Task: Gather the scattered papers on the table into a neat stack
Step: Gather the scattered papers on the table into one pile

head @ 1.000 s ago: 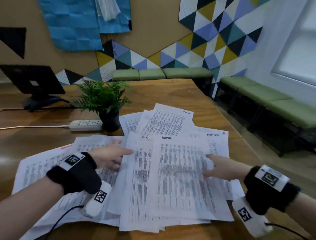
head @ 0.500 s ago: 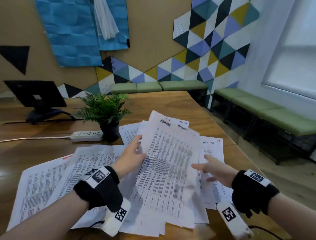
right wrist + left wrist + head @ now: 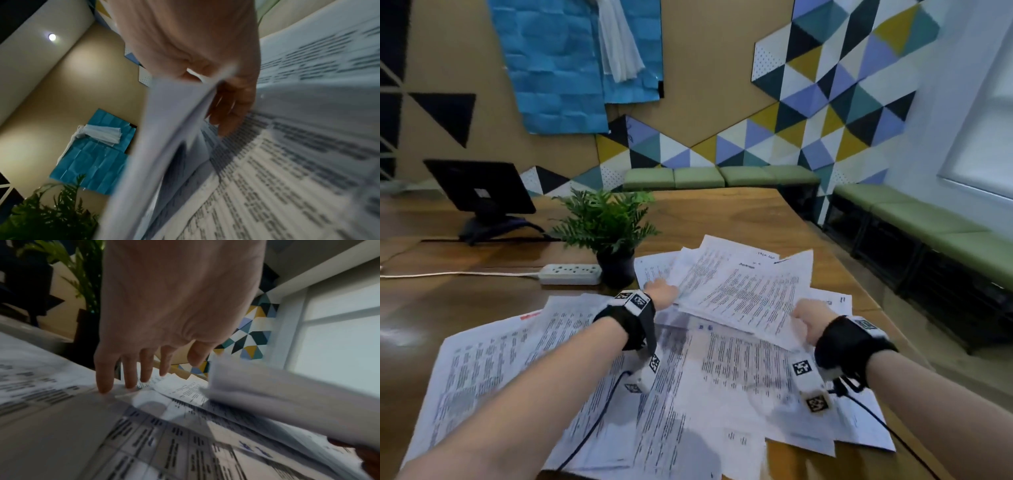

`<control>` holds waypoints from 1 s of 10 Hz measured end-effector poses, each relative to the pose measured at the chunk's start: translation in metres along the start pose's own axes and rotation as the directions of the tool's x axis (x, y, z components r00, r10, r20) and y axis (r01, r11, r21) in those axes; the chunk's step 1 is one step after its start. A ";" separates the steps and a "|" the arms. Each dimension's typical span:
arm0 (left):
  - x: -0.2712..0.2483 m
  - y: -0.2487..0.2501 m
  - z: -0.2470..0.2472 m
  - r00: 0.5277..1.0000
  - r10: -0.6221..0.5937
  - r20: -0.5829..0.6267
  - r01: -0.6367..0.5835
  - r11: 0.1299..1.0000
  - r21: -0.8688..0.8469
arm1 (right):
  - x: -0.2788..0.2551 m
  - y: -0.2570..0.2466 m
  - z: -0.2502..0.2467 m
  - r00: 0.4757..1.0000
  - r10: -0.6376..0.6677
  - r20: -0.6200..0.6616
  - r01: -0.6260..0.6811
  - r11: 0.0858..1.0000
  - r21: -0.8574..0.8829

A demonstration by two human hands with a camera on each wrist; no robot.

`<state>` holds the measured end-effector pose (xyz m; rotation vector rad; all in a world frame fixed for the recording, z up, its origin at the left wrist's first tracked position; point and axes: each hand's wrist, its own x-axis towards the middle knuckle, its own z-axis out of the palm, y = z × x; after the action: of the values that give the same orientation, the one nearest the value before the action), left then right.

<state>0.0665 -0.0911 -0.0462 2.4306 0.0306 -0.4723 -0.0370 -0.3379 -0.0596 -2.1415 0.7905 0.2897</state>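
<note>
A lifted sheaf of papers (image 3: 743, 291) hangs tilted over the loose sheets (image 3: 688, 394) spread across my desk (image 3: 739, 212).

My right hand (image 3: 808, 320) pinches the sheaf's near edge, thumb on top and fingers (image 3: 232, 110) curled underneath, so its far end angles upward. My left hand (image 3: 662, 291) lies spread and straight, fingertips (image 3: 104, 386) pressing flat on the sheets at the sheaf's left side. Those sheets overlap messily toward me and leftward. Just beyond them stand a potted plant (image 3: 609, 233) and a white power strip (image 3: 570, 273), with a dark monitor (image 3: 479, 192) further left.
</note>
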 end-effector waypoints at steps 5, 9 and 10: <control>0.032 0.010 -0.008 0.984 -0.055 0.170 0.086 0.979 -0.185 | 0.004 -0.047 0.019 0.987 -0.018 0.158 -0.060 0.880 0.472; -0.020 0.027 0.002 0.952 0.282 0.122 -0.203 0.875 -0.438 | -0.008 -0.005 -0.017 0.988 -0.140 -0.070 0.156 0.847 0.508; -0.037 0.015 0.022 0.964 0.167 0.206 -0.082 0.927 -0.367 | -0.019 0.040 -0.029 0.999 -0.037 -0.022 0.042 0.936 0.350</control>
<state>0.0268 -0.1127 -0.0405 1.9958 -0.1302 -0.6336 -0.0791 -0.3710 -0.0572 -1.8221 0.7449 0.1007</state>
